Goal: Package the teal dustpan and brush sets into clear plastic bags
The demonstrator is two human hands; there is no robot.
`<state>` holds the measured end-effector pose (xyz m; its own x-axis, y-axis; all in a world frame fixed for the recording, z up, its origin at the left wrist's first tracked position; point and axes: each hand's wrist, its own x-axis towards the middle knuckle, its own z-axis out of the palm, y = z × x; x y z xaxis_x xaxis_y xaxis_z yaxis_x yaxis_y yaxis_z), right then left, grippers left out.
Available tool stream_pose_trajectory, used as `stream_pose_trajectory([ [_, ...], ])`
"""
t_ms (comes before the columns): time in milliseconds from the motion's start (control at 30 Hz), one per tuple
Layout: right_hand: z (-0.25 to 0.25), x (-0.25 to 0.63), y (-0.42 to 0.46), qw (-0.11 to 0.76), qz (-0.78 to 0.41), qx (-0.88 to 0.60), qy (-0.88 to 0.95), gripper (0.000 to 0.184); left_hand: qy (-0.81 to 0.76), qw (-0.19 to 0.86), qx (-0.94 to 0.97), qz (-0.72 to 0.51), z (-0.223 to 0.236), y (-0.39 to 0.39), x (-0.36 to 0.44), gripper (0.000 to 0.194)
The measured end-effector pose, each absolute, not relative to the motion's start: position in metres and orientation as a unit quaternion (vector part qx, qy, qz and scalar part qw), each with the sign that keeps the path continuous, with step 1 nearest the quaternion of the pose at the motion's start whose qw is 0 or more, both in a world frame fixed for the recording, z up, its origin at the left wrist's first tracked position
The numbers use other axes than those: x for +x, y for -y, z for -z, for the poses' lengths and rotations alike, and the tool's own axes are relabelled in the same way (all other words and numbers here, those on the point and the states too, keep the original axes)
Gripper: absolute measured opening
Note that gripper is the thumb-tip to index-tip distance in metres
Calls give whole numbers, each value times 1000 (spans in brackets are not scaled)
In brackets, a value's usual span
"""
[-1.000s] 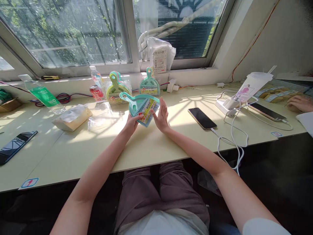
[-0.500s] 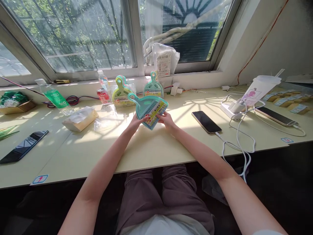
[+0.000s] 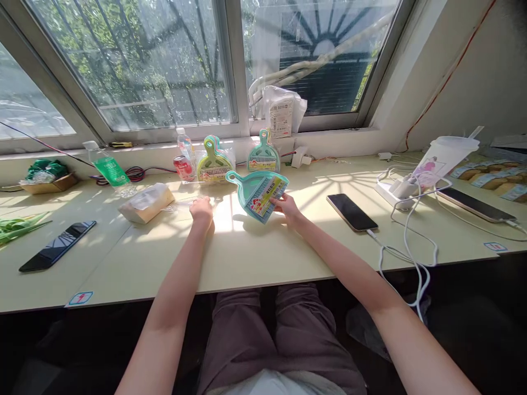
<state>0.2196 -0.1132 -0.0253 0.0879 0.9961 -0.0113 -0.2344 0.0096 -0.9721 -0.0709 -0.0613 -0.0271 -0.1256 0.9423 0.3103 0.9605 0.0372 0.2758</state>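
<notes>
My right hand [image 3: 288, 210] holds a teal mini dustpan set [image 3: 258, 192] by its lower right edge, tilted up just above the pale yellow desk [image 3: 255, 252]; a yellow and red label covers its front. My left hand [image 3: 201, 210] is off the dustpan and rests at a clear plastic wrapper [image 3: 181, 207] lying on the desk to the left. Whether its fingers pinch the wrapper is hard to tell. Behind, a stack of yellow-green dustpan sets [image 3: 214, 163] and a single teal one [image 3: 263, 158] lean against the window ledge.
A phone on a white cable [image 3: 352, 212] lies to the right, beyond it a power strip [image 3: 397, 189], a plastic cup [image 3: 442, 156] and another phone [image 3: 473, 204]. To the left are a wrapped beige pack [image 3: 146, 202], a red can [image 3: 181, 167], bottles and a dark phone [image 3: 57, 252].
My left hand has let go of the dustpan and moved left to the plastic wrapper. My right hand alone now holds the dustpan. The camera view has shifted a little.
</notes>
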Motion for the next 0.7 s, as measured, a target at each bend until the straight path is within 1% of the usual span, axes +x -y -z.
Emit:
stream_pose_trajectory([
  [133, 28, 223, 110, 549, -549, -468, 422, 18, 679, 28, -695, 234, 23, 69, -51, 40],
  [300, 31, 228, 105, 506, -567, -487, 431, 19, 625, 23, -710, 323, 16, 75, -32, 45],
  [467, 30, 229, 106, 518, -547, -523, 398, 17, 546, -4, -730, 410, 21, 73, -28, 42],
  [533, 29, 230, 107, 529, -543, -523, 390, 17, 511, -11, -754, 413, 25, 72, -26, 44],
  [700, 26, 229, 109, 516, -555, -497, 423, 20, 448, -40, -799, 398, 27, 73, -20, 60],
])
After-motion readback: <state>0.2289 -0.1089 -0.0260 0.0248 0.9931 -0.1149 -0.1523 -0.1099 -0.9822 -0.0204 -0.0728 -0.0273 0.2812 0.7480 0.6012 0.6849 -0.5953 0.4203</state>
